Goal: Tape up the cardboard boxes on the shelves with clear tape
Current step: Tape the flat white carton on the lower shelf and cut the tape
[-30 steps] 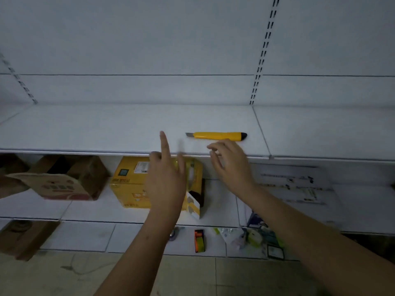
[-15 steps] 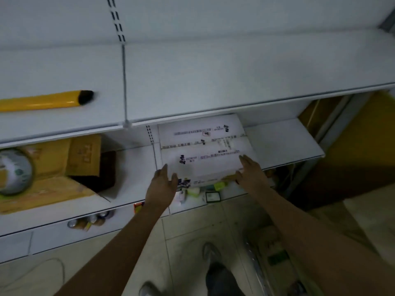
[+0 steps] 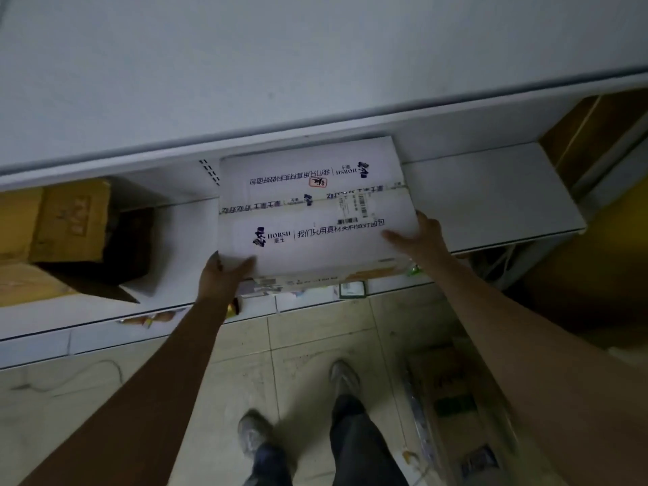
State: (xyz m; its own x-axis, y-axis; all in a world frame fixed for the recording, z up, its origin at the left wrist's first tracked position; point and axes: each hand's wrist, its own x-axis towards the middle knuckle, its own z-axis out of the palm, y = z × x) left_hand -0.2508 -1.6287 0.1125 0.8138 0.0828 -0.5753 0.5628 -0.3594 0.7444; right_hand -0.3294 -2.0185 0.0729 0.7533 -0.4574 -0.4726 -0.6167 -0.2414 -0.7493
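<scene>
A white printed cardboard box (image 3: pixel 315 212) lies on the lower white shelf (image 3: pixel 491 191), its top flaps joined by a strip of printed tape across the middle. My left hand (image 3: pixel 221 275) grips its near left corner, thumb on the top face. My right hand (image 3: pixel 420 236) holds the near right corner, thumb laid on top and fingers hidden round the side. The box's near edge overhangs the shelf front. No tape roll or dispenser is in view.
A brown open cardboard box (image 3: pixel 70 226) sits on the same shelf to the left. The upper shelf (image 3: pixel 315 64) juts out above. Small packets (image 3: pixel 352 289) lie on the bottom shelf edge. A flattened carton (image 3: pixel 456 398) lies on the tiled floor by my feet.
My view swung right and down from the upper shelf with the yellow knife. Both hands reached the white box, took hold of its near corners, and it has come forward.
</scene>
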